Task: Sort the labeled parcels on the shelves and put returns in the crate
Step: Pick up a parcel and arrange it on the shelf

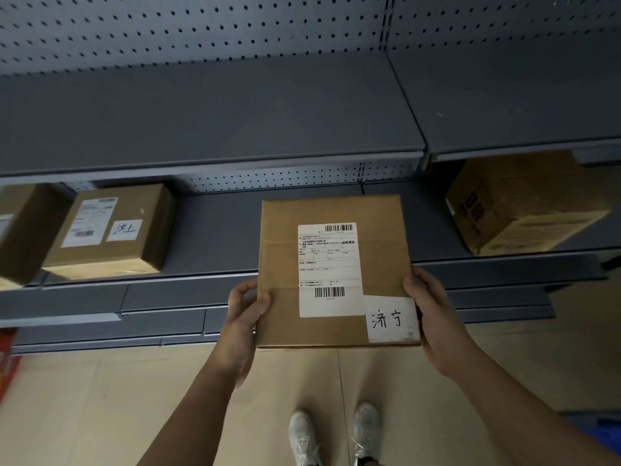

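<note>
The left grip (247, 314) clasps the parcel (279, 250) at its 8 o'clock edge, thumb curled onto the top face and fingers tucked out of sight underneath. The right grip (433, 317) holds the 4 o'clock edge the same way, thumb pressed along the side and fingers hidden below. Between them the parcel, a flat brown carton, lies face up in the middle of the view. Its far end reaches over the middle shelf (218, 223); whether it rests on that shelf I cannot tell. A white shipping label (329, 267) with two barcodes covers the centre of the top. A white tag (391, 319) with handwritten characters sits at the carton's 5 o'clock corner, touching the label. At 9 o'clock from the parcel, well apart, a box (111, 230) stands on the same shelf, bearing its own label and handwritten tag. A second box (23, 230) is just beside it at the frame edge, blurred. At 2 o'clock a printed box (524, 210) sits tilted on the neighbouring shelf bay. At 12 o'clock runs the grey upper shelf (235, 112), backed by pegboard (201, 25). At 6 o'clock two pale shoes (304, 438) stand on the tan floor (100, 398). Something red (6, 358) shows at 8 o'clock by the frame edge.
</note>
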